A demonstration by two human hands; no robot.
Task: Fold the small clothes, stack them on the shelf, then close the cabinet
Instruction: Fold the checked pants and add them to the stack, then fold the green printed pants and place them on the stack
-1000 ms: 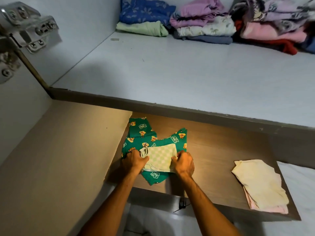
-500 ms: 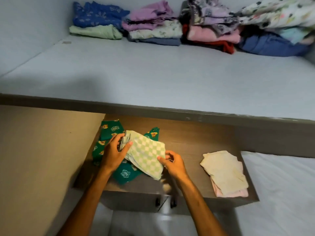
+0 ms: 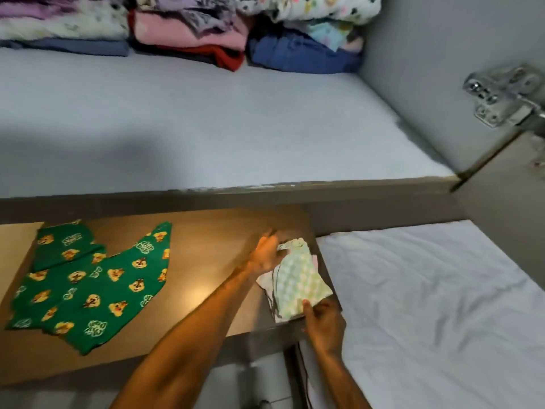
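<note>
A folded green-and-white checked cloth (image 3: 300, 283) lies on the small pile of pale folded clothes (image 3: 265, 283) at the right end of the brown wooden board (image 3: 206, 249). My left hand (image 3: 267, 253) rests on the cloth's far end, and my right hand (image 3: 323, 321) pinches its near corner. Green shorts with a cartoon print (image 3: 88, 284) lie spread flat on the board's left part, apart from both hands. The grey shelf (image 3: 206, 128) stretches above, with stacks of folded clothes (image 3: 191, 31) along its back.
A metal hinge (image 3: 501, 95) sits on the cabinet's right wall beside the open door edge (image 3: 486, 160). A white sheet (image 3: 427, 305) covers the surface right of the board. A dark cable (image 3: 303, 376) hangs below the board's near edge.
Both hands carried the checked cloth off the green shorts and rightward onto the pale pile. The view swung right, bringing in the right-hand hinge.
</note>
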